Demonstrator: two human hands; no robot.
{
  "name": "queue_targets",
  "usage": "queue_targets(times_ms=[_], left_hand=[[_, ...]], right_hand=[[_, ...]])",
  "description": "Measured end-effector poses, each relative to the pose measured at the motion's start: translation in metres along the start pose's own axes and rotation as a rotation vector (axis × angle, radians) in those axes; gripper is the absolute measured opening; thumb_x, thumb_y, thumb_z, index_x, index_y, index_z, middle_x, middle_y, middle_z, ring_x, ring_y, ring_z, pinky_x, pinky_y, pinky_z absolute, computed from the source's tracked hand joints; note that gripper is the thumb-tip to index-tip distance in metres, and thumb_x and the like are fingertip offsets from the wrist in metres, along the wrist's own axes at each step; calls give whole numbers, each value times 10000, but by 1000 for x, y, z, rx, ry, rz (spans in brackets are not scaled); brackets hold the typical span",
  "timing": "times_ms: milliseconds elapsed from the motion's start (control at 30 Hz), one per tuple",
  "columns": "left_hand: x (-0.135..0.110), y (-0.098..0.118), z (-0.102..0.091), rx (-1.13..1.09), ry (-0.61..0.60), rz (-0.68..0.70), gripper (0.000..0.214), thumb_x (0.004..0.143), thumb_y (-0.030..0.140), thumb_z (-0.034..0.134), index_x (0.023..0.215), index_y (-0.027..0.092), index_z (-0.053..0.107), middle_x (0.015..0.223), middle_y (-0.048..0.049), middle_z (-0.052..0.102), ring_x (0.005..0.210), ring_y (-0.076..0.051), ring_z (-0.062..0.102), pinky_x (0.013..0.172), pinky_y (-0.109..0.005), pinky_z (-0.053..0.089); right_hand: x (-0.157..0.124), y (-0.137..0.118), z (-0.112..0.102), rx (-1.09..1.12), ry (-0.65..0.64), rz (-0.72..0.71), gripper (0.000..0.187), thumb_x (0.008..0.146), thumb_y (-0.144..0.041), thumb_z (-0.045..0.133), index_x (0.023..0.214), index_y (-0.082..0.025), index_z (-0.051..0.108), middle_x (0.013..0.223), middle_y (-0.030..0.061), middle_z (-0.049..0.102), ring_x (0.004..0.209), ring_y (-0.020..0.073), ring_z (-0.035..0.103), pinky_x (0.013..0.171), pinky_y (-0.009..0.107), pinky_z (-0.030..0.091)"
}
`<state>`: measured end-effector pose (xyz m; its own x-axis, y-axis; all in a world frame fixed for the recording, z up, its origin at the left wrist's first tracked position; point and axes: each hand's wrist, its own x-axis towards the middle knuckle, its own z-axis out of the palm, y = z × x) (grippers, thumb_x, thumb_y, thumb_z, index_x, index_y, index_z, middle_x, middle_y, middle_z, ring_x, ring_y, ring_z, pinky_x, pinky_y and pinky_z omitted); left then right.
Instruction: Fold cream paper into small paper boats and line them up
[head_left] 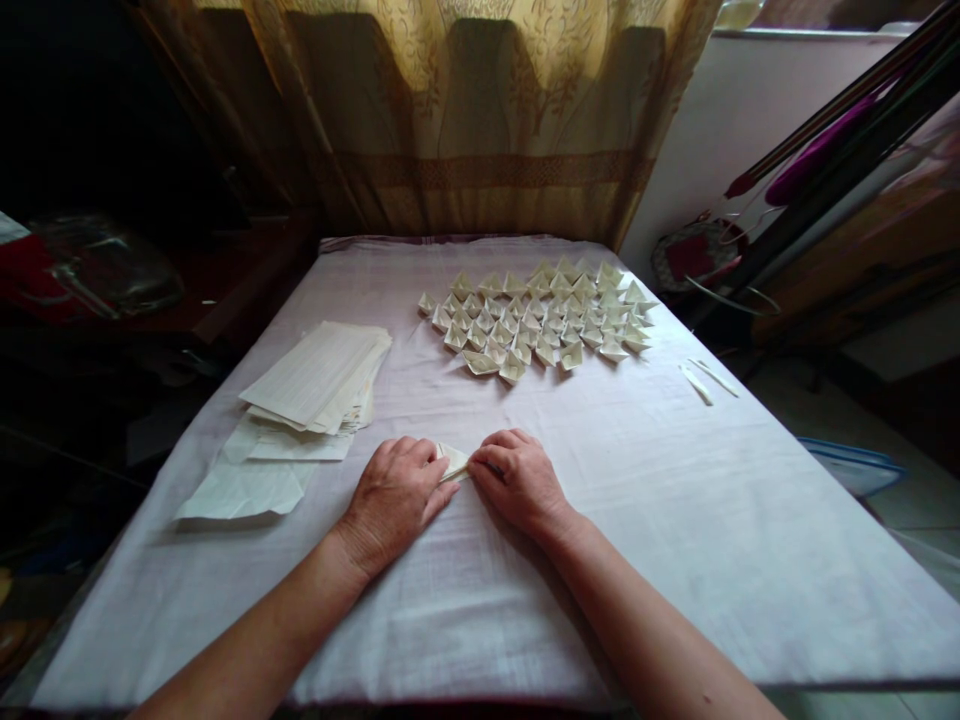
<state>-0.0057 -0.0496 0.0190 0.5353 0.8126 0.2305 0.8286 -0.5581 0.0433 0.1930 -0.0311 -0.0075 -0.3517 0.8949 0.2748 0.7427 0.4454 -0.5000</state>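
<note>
Between my two hands is a small piece of folded paper (453,461), pale and partly covered by fingers. My left hand (401,488) grips its left side, thumb and fingers closed on it. The fingers of my right hand (519,478) pinch its right end. Both hands rest low over the white cloth, near the middle of the table. Beyond them, many folded paper boats (532,320) stand close together in rows. To the left of my left hand lies a stack of paper sheets (319,375).
A loose creased sheet (240,480) lies partly under the stack. Two thin paper strips (705,382) are near the right edge of the cloth-covered table (675,560). A patterned curtain (480,110) hangs behind. A glass jar (112,265) is in the dark at left.
</note>
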Motion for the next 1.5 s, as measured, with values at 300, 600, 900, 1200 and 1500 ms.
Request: queue_targets(times_ms=[300, 600, 900, 1200, 1500], left_hand=[[0, -2, 2, -7, -87, -61, 133, 931, 217, 580, 993, 227, 698, 819, -29, 658, 782, -201, 593, 703, -328, 408], [-6, -5, 12, -176, -72, -206, 225, 945, 201, 558, 1104, 260, 705, 876, -28, 673, 824, -195, 612, 774, -327, 465], [-13, -9, 18, -244, -29, -232, 254, 931, 152, 531, 1119, 242, 676, 914, -37, 654, 863, -196, 626, 825, -341, 501], [-15, -14, 16, -288, -6, -211, 142, 917, 132, 474, 860, 205, 581, 844, -25, 629, 807, -190, 601, 764, -330, 493], [-14, -16, 15, -339, -22, -214, 138, 887, 106, 498, 852, 207, 586, 855, -26, 635, 823, -192, 603, 765, -324, 491]], right_hand=[[4, -10, 0, -129, -36, 74, 115, 891, -249, 620, 807, -215, 691, 852, 43, 669, 807, 186, 556, 759, 311, 375], [8, -21, 3, -226, -26, 167, 106, 860, -239, 636, 763, -210, 667, 835, 54, 664, 809, 206, 547, 744, 325, 351], [10, -16, 5, -163, -17, 201, 40, 849, -198, 624, 834, -216, 656, 849, 43, 661, 819, 208, 562, 740, 318, 359], [7, -17, 7, -120, -35, 199, 143, 874, -156, 591, 827, -249, 689, 900, 29, 665, 852, 196, 556, 737, 316, 315], [7, -39, 12, -246, 28, 225, 279, 786, -483, 704, 827, -213, 645, 910, 70, 623, 876, 241, 522, 782, 365, 310]])
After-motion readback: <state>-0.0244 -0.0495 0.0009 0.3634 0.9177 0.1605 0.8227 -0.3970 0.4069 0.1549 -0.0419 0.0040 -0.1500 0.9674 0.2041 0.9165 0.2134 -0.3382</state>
